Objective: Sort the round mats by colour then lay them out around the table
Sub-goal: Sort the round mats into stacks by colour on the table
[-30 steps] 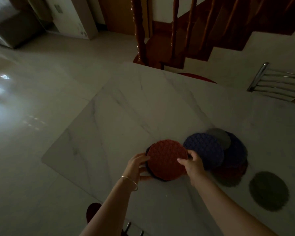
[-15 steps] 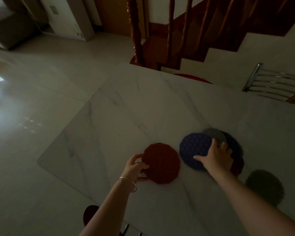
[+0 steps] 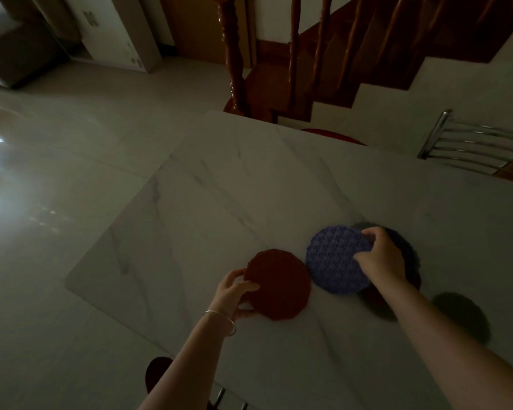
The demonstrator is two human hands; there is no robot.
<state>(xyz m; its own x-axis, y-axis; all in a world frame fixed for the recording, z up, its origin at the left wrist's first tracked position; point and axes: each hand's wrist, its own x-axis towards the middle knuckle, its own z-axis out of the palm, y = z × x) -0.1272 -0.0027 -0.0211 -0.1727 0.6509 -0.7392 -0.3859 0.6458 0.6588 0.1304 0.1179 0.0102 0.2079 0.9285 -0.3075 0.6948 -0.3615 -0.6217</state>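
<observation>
**Sorting step: blue mat coming off the mixed pile**

Right hand (image 3: 381,261), centre-right of frame: grip closed on the far-right edge of the round blue patterned mat (image 3: 336,260), fingers over the rim, thumb side underneath as far as I can tell. Left hand (image 3: 234,294), lower centre: thumb on top and fingers under the near-left rim of the round dark red mat (image 3: 279,284), which lies flat on the white marble bench (image 3: 234,187).

Blue mat sits just beside the red one and overlaps the dark mixed pile (image 3: 409,261) behind the right hand. A lone dark round mat (image 3: 461,316) lies lower right, colour unclear in this light.

Advice:
- lift the blue edge clear before sliding, so the mats beneath don't drag along
- pin red flat while blue moves
- check pile colours closely; dim light makes dark shades hard to tell apart
</observation>
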